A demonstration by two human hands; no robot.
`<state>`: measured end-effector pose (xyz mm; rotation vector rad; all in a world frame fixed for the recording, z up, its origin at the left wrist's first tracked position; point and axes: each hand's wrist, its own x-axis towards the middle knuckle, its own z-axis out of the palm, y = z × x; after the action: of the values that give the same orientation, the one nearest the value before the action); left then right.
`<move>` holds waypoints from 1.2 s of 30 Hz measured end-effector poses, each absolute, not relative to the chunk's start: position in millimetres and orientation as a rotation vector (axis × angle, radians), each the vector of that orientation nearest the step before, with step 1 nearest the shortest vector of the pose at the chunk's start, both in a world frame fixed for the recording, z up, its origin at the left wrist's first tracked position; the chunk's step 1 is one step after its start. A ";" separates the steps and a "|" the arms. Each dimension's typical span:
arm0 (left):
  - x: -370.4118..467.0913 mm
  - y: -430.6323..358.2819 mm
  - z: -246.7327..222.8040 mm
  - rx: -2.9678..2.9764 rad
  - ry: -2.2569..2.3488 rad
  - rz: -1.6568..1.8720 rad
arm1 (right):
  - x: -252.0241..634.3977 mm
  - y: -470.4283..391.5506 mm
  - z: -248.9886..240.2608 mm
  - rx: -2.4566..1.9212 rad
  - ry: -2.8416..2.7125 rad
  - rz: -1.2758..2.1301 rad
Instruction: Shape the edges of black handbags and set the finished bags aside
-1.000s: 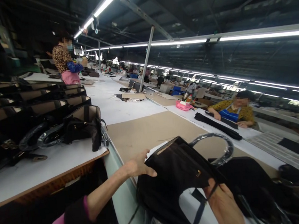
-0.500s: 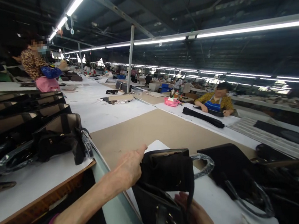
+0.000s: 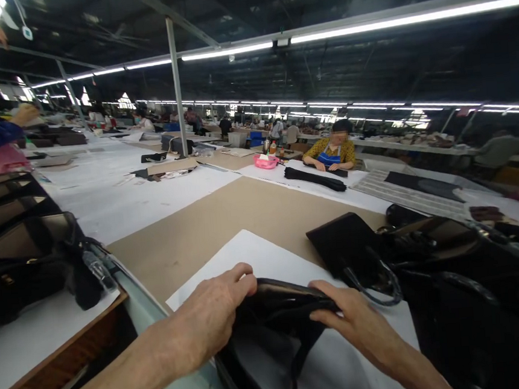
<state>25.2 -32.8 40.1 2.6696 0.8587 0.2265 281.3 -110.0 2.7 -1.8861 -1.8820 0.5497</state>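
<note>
A black handbag (image 3: 282, 304) hangs between my two hands over a white sheet of paper (image 3: 244, 250). My left hand (image 3: 210, 311) is closed on the left end of its upper edge, thumb along the top. At the right end, my right hand (image 3: 342, 308) pinches the edge between thumb and fingers. The bag's lower part drops toward the bottom of the view, partly hidden behind my left hand. Just beyond my right hand lies another black bag (image 3: 343, 241) with a plastic-wrapped handle.
Several black bags (image 3: 468, 297) are heaped on the right. More bags stand in rows on the left table (image 3: 31, 341). Brown board (image 3: 224, 209) covers the table ahead. Across it, a co-worker (image 3: 333, 152) sits by black strips (image 3: 315, 180) and a pink basket (image 3: 265, 160).
My right hand has come up from under the bag to its upper right edge. The bag is turned and its handles no longer show. The view has swung to the right.
</note>
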 end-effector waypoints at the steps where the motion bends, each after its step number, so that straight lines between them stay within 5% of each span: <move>1: 26.4 -32.1 41.5 2.724 0.915 0.183 | 278.2 -107.6 2.5 -1.881 -1.930 0.547; 8: 60.6 -36.6 65.3 2.958 1.307 -0.217 | 261.4 -106.1 3.7 -1.942 -1.848 0.376; 17: 82.7 -67.4 34.2 2.604 1.121 0.545 | 257.0 -108.7 11.7 -2.059 -1.711 0.403; 29: 63.2 -27.5 37.0 2.738 1.127 0.056 | 251.6 -106.2 16.8 -1.984 -1.773 0.493; 36: 58.7 -20.1 31.0 2.854 0.929 0.167 | 255.3 -102.4 8.5 -1.958 -1.766 0.454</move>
<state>58.7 -20.1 31.0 2.8543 0.9290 0.1673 255.3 -102.4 8.5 -1.9578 -1.7659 0.4541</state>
